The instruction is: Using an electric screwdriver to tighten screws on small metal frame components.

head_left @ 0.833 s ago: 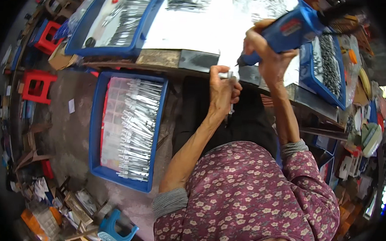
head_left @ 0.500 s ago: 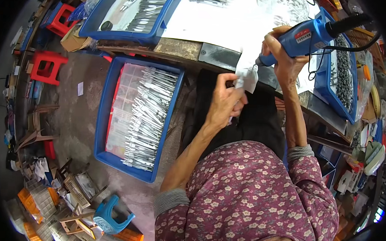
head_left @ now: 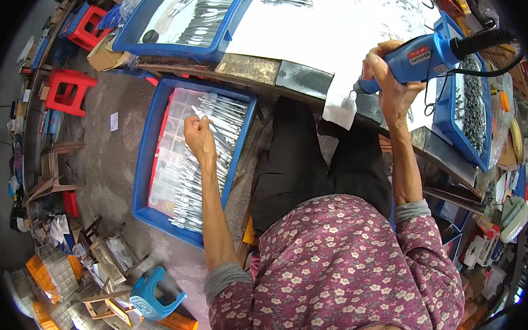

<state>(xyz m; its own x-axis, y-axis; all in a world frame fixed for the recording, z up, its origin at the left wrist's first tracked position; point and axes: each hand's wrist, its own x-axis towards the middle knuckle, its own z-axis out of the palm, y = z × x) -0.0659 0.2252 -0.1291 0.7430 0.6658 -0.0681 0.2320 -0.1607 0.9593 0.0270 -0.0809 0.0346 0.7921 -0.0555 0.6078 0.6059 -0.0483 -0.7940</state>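
Left hand (head_left: 200,140) is hovering over lower blue tray (head_left: 147,156), pinching slender piece (head_left: 199,111); its pale end is jutting past the fingertips, axis slanting roughly along the rowed pieces (head_left: 226,113). Right hand (head_left: 393,88), farther off, is gripping blue power tool (head_left: 414,58).

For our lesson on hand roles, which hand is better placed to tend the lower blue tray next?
Likely the left hand: it is over the lower blue tray, while the right hand, farther off, grips a blue power tool.

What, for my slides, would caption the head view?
Right hand grips blue power tool; left hand over lower blue tray.
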